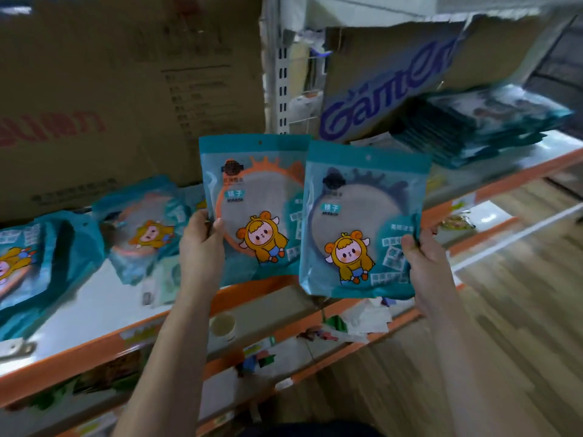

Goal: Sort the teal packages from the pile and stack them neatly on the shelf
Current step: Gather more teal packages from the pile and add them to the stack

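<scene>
Left hand (pixel 202 247): raised in front of the shelf (pixel 104 310), fingers (pixel 198 220) grasping the lower left edge of the orange-ring package (pixel 252 190).
Right hand (pixel 426 266): also in front of the shelf, fingers (pixel 422 241) grasping the lower right edge of the blue-ring package (pixel 362 200).
Held packages: both teal, upright, side by side above the shelf's orange front edge, the blue-ring one overlapping the other.
Pile (pixel 63 247): loose teal packages lying on the left part of the shelf.
Stack (pixel 473 127): flat teal packages on the right part of the shelf.
Cardboard boxes (pixel 94 89): standing at the back of the shelf.
</scene>
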`<state>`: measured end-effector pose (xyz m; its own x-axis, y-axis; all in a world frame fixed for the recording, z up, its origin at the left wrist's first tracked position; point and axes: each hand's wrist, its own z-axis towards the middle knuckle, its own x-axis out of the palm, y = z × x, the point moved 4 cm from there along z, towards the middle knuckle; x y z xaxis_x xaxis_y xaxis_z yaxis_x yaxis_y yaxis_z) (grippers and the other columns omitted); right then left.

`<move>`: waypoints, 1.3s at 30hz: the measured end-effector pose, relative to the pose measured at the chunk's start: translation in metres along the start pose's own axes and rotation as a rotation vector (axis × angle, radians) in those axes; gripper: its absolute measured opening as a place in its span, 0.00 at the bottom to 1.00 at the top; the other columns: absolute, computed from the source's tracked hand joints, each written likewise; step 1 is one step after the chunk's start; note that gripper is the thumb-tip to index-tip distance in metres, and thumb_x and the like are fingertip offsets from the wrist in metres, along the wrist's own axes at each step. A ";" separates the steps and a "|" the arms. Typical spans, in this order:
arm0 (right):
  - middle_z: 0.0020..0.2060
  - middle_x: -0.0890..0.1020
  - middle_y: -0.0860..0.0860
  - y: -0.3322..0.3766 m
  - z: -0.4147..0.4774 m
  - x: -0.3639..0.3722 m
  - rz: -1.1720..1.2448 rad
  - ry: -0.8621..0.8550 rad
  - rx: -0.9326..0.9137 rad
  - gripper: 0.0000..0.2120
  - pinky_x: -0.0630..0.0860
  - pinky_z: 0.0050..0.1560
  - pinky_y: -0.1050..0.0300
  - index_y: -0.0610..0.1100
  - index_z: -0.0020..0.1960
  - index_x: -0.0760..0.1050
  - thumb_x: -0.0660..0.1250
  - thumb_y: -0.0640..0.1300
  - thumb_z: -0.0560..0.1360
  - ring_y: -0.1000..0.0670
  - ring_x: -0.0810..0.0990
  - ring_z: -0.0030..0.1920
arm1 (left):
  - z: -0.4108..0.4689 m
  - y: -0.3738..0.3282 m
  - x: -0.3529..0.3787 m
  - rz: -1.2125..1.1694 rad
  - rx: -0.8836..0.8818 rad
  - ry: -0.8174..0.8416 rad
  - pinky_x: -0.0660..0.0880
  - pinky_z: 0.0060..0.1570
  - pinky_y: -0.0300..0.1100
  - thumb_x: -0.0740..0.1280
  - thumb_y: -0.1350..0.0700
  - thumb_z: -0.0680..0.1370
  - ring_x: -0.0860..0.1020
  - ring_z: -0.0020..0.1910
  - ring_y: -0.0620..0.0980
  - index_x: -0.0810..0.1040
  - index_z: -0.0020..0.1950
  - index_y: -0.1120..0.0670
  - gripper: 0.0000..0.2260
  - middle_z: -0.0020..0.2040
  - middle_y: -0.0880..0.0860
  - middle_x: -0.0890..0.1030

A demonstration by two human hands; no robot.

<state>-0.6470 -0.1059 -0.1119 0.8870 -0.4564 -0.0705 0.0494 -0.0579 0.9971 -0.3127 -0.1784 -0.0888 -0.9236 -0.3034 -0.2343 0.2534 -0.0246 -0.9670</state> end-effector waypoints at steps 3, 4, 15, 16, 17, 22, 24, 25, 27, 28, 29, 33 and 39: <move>0.46 0.85 0.55 -0.009 0.022 -0.058 0.004 -0.062 0.040 0.12 0.80 0.36 0.59 0.60 0.48 0.78 0.60 0.46 0.82 0.54 0.85 0.43 | -0.007 -0.015 0.067 0.002 0.011 0.036 0.71 0.41 0.50 0.60 0.57 0.82 0.76 0.42 0.55 0.74 0.51 0.57 0.05 0.44 0.56 0.79; 0.45 0.85 0.56 -0.012 0.030 -0.076 -0.001 -0.093 0.057 0.14 0.80 0.38 0.57 0.62 0.46 0.79 0.60 0.46 0.82 0.55 0.85 0.42 | -0.011 -0.020 0.087 -0.001 0.009 0.046 0.72 0.42 0.51 0.60 0.57 0.82 0.77 0.43 0.55 0.74 0.51 0.57 0.05 0.46 0.56 0.80; 0.47 0.85 0.52 -0.041 0.094 -0.212 0.098 -0.264 0.251 0.09 0.80 0.52 0.42 0.49 0.58 0.76 0.62 0.49 0.81 0.46 0.84 0.48 | -0.033 -0.051 0.255 -0.079 -0.088 0.108 0.78 0.46 0.52 0.60 0.55 0.83 0.80 0.43 0.53 0.73 0.43 0.47 0.09 0.42 0.49 0.80; 0.48 0.84 0.51 -0.044 0.101 -0.219 0.120 -0.276 0.266 0.10 0.80 0.51 0.42 0.48 0.58 0.76 0.62 0.49 0.81 0.46 0.84 0.47 | -0.028 -0.053 0.268 -0.110 -0.102 0.108 0.78 0.45 0.51 0.60 0.55 0.83 0.79 0.42 0.52 0.73 0.44 0.48 0.09 0.42 0.50 0.80; 0.48 0.84 0.51 -0.047 0.108 -0.225 0.144 -0.288 0.283 0.10 0.80 0.51 0.43 0.48 0.59 0.76 0.62 0.49 0.81 0.46 0.83 0.47 | -0.023 -0.055 0.281 -0.135 -0.105 0.107 0.76 0.41 0.48 0.60 0.55 0.83 0.78 0.40 0.51 0.73 0.43 0.49 0.09 0.40 0.50 0.79; 0.39 0.85 0.54 -0.057 0.157 -0.257 0.230 -0.303 0.325 0.05 0.80 0.41 0.48 0.51 0.51 0.78 0.64 0.48 0.80 0.49 0.84 0.40 | 0.008 -0.080 0.349 -0.157 -0.053 0.106 0.72 0.34 0.36 0.60 0.55 0.82 0.77 0.38 0.44 0.75 0.47 0.54 0.07 0.39 0.48 0.78; 0.37 0.85 0.53 -0.055 0.181 -0.271 0.251 -0.288 0.308 0.06 0.79 0.38 0.50 0.49 0.52 0.78 0.63 0.47 0.80 0.50 0.83 0.37 | 0.025 -0.092 0.381 -0.262 -0.111 0.130 0.75 0.36 0.34 0.61 0.53 0.82 0.78 0.38 0.42 0.75 0.46 0.50 0.07 0.39 0.46 0.78; 0.37 0.85 0.53 -0.053 0.194 -0.278 0.253 -0.287 0.294 0.07 0.79 0.36 0.52 0.48 0.52 0.78 0.63 0.47 0.80 0.51 0.84 0.36 | 0.033 -0.100 0.396 -0.301 -0.118 0.145 0.75 0.37 0.35 0.62 0.51 0.82 0.77 0.37 0.42 0.75 0.45 0.50 0.08 0.39 0.46 0.78; 0.36 0.85 0.53 -0.047 0.220 -0.293 0.260 -0.294 0.260 0.06 0.79 0.31 0.54 0.49 0.50 0.80 0.64 0.46 0.79 0.52 0.84 0.34 | 0.053 -0.115 0.425 -0.273 -0.063 0.157 0.72 0.34 0.33 0.63 0.49 0.82 0.75 0.36 0.43 0.74 0.43 0.53 0.10 0.38 0.47 0.76; 0.37 0.85 0.53 -0.042 0.232 -0.299 0.273 -0.289 0.241 0.07 0.80 0.31 0.55 0.51 0.48 0.81 0.65 0.47 0.78 0.51 0.84 0.34 | 0.062 -0.122 0.437 -0.257 -0.040 0.157 0.71 0.35 0.31 0.63 0.49 0.81 0.75 0.37 0.43 0.75 0.45 0.55 0.11 0.39 0.47 0.76; 0.38 0.85 0.52 -0.038 0.245 -0.304 0.290 -0.272 0.220 0.07 0.81 0.31 0.54 0.53 0.46 0.83 0.66 0.48 0.76 0.51 0.84 0.35 | 0.071 -0.128 0.450 -0.255 -0.037 0.165 0.73 0.38 0.32 0.63 0.47 0.81 0.77 0.40 0.43 0.76 0.49 0.56 0.12 0.41 0.47 0.78; 0.40 0.84 0.50 -0.033 0.290 -0.322 0.377 -0.230 0.149 0.10 0.82 0.36 0.53 0.50 0.50 0.82 0.65 0.50 0.73 0.50 0.83 0.37 | 0.097 -0.145 0.499 -0.259 -0.108 0.249 0.78 0.42 0.44 0.65 0.41 0.77 0.82 0.44 0.46 0.77 0.51 0.50 0.14 0.46 0.48 0.83; 0.49 0.83 0.44 -0.042 0.335 -0.336 0.362 -0.220 0.154 0.15 0.79 0.50 0.43 0.44 0.57 0.79 0.64 0.50 0.75 0.42 0.81 0.48 | 0.115 -0.163 0.555 -0.276 -0.129 0.281 0.80 0.45 0.47 0.65 0.50 0.80 0.82 0.49 0.53 0.77 0.50 0.53 0.07 0.48 0.54 0.82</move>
<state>-1.1009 -0.2471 -0.1393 0.7152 -0.6482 0.2616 -0.3301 0.0167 0.9438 -0.8332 -0.4524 -0.0500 -0.9989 -0.0303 0.0350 -0.0367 0.0568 -0.9977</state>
